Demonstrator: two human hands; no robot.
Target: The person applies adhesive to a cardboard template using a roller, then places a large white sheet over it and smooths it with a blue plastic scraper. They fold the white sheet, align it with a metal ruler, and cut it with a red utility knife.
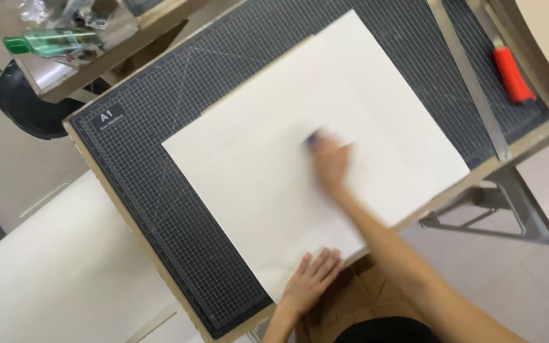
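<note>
right hand [332, 162] was blurred over the middle of the white sheet [300, 159] on the dark cutting mat [160, 190], fingers pinched round a small blue eraser-like object [312, 138]. left hand [312, 276] lay flat, fingers spread, pinning the near edge. sheet looked light, thin, easily creased; best pressed flat beside the rubbed spot.

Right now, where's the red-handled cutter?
Head view, top right: the red-handled cutter lies on the cutting mat, just right of the metal ruler, beyond the white sheet's right corner.
</note>
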